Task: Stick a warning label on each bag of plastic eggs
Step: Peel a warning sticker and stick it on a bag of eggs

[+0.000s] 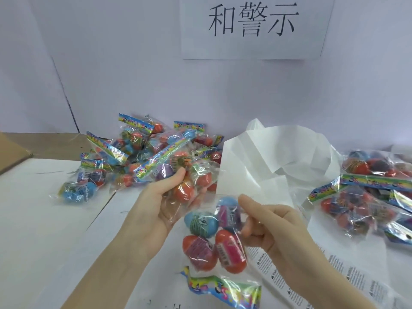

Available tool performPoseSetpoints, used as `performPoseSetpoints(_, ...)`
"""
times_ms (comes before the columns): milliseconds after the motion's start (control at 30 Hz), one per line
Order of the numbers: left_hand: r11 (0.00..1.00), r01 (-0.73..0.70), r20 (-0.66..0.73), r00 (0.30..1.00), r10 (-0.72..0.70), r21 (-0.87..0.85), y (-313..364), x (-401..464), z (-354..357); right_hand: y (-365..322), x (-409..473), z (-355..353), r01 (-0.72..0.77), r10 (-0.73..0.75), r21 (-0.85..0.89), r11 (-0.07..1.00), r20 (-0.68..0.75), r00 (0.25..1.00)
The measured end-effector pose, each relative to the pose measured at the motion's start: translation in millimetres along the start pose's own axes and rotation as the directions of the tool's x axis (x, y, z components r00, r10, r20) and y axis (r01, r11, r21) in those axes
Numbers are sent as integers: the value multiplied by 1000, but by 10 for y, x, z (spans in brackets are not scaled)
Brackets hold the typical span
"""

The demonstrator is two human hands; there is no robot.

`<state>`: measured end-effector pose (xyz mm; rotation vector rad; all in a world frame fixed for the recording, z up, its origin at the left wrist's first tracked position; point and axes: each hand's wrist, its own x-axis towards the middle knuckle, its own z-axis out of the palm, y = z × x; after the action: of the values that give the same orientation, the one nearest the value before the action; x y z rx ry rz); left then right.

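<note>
Between the two hands, one bag of eggs [214,239] is hanging from the right hand's [274,233] pinching fingers, while the left hand [156,201] is gripping another bag [185,179]; label sheets [347,277] are lying beneath the right hand.

A pale, lavender-tinted wall [133,63] fills the upper half of the view, smooth and evenly lit, with no hard shadows. A thin dark seam [64,94] runs down it on the left, slanting toward the worktop. High on the wall, right of centre, hangs a white paper sign [256,27] printed with three large black Chinese characters. Below, a white table [44,230] meets the wall; a dark joint line [100,212] crosses its surface diagonally. At the far left edge a brown cardboard piece [11,152] lies on the worktop, and a strip of brown surface [51,141] shows along the foot of the wall
</note>
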<state>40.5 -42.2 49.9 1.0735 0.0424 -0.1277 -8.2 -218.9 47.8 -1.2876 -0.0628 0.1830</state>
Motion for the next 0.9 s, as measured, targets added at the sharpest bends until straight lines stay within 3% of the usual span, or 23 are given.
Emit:
performPoseSetpoints(100, 987, -156, -115, 980, 161, 44, 83, 110, -123, 34, 29, -29, -36, 29, -71, 997, -110, 994)
performPoseSetpoints(167, 935, -275, -188, 929, 319, 224, 196, 229, -211, 41, 44, -45, -19, -7, -145, 989, -176, 984)
performPoseSetpoints(267, 782, -360, -127, 867, 481, 508, 361, 359, -272, 57, 50, -24, 0, -41, -207, 978, -195, 980)
performPoseSetpoints(333, 728, -386, -105, 842, 529, 566, 419, 386, -254, 74, 44, -9, 33, -92, -277, 960, -203, 975)
performPoseSetpoints(400, 790, -401, -82, 868, 489, 463, 432, 333, -158, 66, 29, -3, 86, -159, -304, 949, -224, 962)
performPoseSetpoints(500, 912, -339, 113, 940, 321, 230, 313, 199, 52, 15, 20, -14, 188, -263, -275, 943, -264, 928)
performPoseSetpoints(667, 896, -347, 437, 876, 204, 277, -39, 66, 431, -92, 47, -107, 215, -254, -185, 959, -226, 940)
performPoseSetpoints(900, 903, -280, 363, 919, 154, 326, -314, 68, 452, -100, 91, -251, 210, -251, -179, 961, -253, 934)
